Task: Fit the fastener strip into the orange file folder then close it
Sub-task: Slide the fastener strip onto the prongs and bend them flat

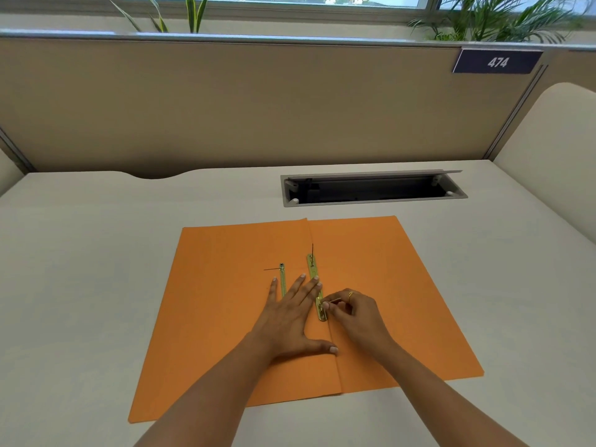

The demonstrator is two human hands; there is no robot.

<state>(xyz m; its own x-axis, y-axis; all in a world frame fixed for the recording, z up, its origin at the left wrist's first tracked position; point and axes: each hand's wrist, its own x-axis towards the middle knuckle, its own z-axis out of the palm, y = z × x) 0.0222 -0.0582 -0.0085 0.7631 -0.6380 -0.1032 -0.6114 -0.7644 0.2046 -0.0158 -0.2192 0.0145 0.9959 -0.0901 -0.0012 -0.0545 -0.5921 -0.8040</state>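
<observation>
The right hand (358, 312) pinches a thin prong between thumb and forefinger, at the near end of the fastener strip (317, 290); the other fingers are curled in. The left hand (292, 317) lies flat and open, fingers spread, and presses on the orange file folder (225, 301) just left of the fold; its fingertips touch the strip. It grips nothing.

The strip lies along the centre fold of the open folder, which rests flat on the pale desk (80, 253). A second narrow brass piece (283, 280) lies just beside it on the left leaf, partly under the left fingers.

I judge the strip to be light, thin metal, stiff along its length, while its prongs bend easily and are best held near their tips. The folder is thin card, light and flexible; it can slide on the smooth desk, so a flat palm holds it well.

On the partition a dark plate (498, 61) reads "474". I see no other writing.
</observation>
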